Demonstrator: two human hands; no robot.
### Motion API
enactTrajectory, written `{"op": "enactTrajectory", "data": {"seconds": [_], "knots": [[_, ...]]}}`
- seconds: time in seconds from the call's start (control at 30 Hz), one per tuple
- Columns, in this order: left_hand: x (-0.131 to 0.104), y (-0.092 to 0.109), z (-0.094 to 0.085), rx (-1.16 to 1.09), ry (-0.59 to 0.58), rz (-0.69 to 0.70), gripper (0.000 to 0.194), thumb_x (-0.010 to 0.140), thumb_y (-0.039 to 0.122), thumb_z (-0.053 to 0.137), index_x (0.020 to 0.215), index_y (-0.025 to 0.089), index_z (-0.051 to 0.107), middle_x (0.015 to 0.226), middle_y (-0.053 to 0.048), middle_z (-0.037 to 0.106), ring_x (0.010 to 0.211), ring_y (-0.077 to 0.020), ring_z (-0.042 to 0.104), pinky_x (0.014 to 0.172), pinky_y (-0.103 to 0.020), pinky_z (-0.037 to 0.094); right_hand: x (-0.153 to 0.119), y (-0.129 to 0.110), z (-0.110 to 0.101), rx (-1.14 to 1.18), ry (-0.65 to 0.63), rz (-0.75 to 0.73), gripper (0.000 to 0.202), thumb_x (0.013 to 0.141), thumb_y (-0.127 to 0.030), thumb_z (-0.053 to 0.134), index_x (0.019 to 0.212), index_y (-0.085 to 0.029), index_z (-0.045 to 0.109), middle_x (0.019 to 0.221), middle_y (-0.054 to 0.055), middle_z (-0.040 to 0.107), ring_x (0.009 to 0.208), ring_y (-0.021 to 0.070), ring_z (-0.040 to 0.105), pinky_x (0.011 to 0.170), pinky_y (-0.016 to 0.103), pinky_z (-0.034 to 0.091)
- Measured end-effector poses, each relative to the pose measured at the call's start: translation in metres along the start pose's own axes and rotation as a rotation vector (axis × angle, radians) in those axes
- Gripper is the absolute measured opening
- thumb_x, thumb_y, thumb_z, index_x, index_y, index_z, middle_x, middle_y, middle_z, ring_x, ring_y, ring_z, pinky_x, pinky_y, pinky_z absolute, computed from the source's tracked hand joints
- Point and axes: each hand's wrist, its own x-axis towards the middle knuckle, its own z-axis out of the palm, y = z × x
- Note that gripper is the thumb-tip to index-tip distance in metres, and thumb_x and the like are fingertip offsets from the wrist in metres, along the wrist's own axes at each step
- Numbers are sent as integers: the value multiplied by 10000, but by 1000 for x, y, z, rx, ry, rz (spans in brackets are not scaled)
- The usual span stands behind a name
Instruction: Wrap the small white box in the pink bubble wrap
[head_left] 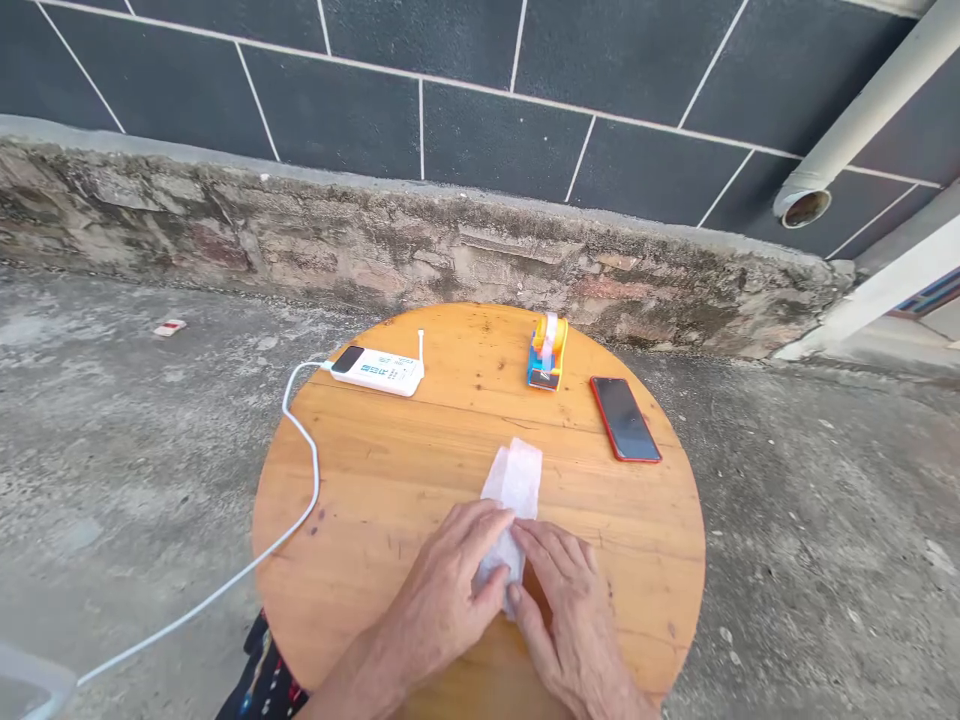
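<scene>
Presently, thin whitish sheet [520, 478] laid on round wooden table [360, 490]; near half held by fingers of left hand [454, 575] and right hand [568, 605], tips close together. Sheet may be torn by uneven pull; layers may be skewed, far end being unpinned.

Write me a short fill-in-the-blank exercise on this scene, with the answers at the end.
1. The left hand and right hand touch the pale tissue on a wooden table whose top is ____ in shape.
2. The smartphone has an edge coloured ____.
3. In the picture, the white cable joins the power bank at its ____ end.
4. Of the power bank and the smartphone, the tape dispenser stands nearer the ____.

Missing words: round; red; left; smartphone.
</scene>
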Motion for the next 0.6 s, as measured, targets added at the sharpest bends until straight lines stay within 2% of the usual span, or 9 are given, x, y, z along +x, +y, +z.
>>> {"op": "enactTrajectory", "data": {"seconds": [0.1,0.2,0.33,0.43,0.53,0.6], "knots": [[1,-1,-3,22,-37,27,458,788,38,468,1203,220,528,1282,-71,513,1135,-211,493,971,-362,449,6,-3,-7,-9,-33,-6,425,877,-213,513,1297,-173,466,1283,112,552,1129,278,499,900,439,416],[4,0,-5,-8,-68,29,396,791,47,476,1141,210,566,1144,-60,588,1038,-212,521,902,-364,475,8,-3,-6,3,-33,-4,414,871,-207,520,1281,-179,468,1239,102,579,1090,270,514,892,441,414],[6,0,-7,-38,-72,34,382,782,40,477,1112,206,577,1051,-53,614,969,-211,524,858,-365,477,2,-1,-1,-9,22,1,442,883,-221,518,1317,-187,440,1269,101,560,1136,282,490,911,450,404],[7,0,-7,-42,-75,38,355,779,37,472,1067,209,591,1018,-52,618,959,-216,523,845,-365,475,-7,-3,1,-39,58,-3,499,873,-241,535,1354,-186,414,1316,113,526,1187,303,464,928,461,403],[8,0,-8,-50,-89,39,337,787,43,473,1052,214,594,1004,-50,615,955,-214,521,836,-360,473,-14,-6,3,-74,61,-42,638,816,-323,612,1391,-169,380,1368,135,482,1216,343,444,929,490,413],[8,0,-8,-55,-91,38,322,790,52,476,1040,213,600,1017,-54,604,956,-213,519,832,-357,472,-17,-8,6,-100,72,-65,691,782,-309,641,1398,-151,371,1378,149,475,1214,354,451,927,503,426]]}}
